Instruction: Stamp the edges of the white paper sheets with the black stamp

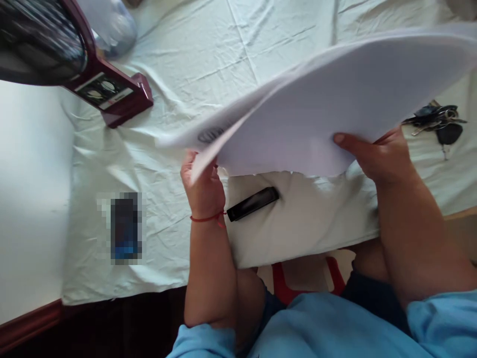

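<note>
A large white sheet of paper (335,114), blurred and bowed upward, is held above a table covered with a pale, creased cloth (208,64). Its near left corner is pinched by the left hand (203,186), whose fingers are closed on the edge where a small dark printed mark is seen; a thin red string is worn around that wrist. The near right edge is gripped by the right hand (380,154), the thumb being laid flat on the sheet's upper face while the remaining fingers are hidden underneath. The sheet is thus spanned between both hands and raised clear of the cloth, and much of the table's far right part is covered from view by it. Just beside the left wrist, a slim black rectangular object (253,204) is laid on the cloth. A bunch of dark keys (437,122) is seen near the right hand, past the sheet's edge. Well apart to the left, a dark red fan base (112,97) is stood, and a pixelated dark rectangle (124,228) is laid nearer the table's front edge.
</note>
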Demonstrator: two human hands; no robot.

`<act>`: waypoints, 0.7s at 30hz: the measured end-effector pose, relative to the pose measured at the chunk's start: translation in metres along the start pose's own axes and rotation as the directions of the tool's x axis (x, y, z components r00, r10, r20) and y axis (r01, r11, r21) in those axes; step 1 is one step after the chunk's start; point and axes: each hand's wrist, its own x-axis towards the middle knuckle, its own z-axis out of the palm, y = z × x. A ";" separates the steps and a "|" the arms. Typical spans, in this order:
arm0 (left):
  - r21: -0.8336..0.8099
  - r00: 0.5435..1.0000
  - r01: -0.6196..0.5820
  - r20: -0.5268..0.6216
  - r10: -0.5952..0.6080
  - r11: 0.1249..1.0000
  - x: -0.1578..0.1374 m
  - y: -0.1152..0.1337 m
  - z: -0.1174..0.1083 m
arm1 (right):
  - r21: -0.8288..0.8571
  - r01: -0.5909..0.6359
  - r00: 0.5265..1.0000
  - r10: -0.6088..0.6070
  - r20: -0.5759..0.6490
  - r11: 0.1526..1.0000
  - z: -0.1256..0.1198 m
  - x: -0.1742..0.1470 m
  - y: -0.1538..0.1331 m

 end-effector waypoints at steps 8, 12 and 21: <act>-0.032 0.996 -0.079 0.035 0.080 0.996 -0.007 0.018 0.012 | -0.148 0.174 0.984 -0.175 0.002 0.974 -0.004 -0.002 0.005; 0.071 0.999 -0.015 0.049 0.011 0.997 -0.009 0.009 0.010 | -0.261 0.148 0.989 -0.142 0.043 0.954 -0.010 0.000 0.003; 0.244 0.980 0.005 0.194 -0.053 0.970 -0.012 0.015 0.006 | -0.206 -0.035 0.999 0.030 -0.027 0.978 -0.007 -0.006 -0.003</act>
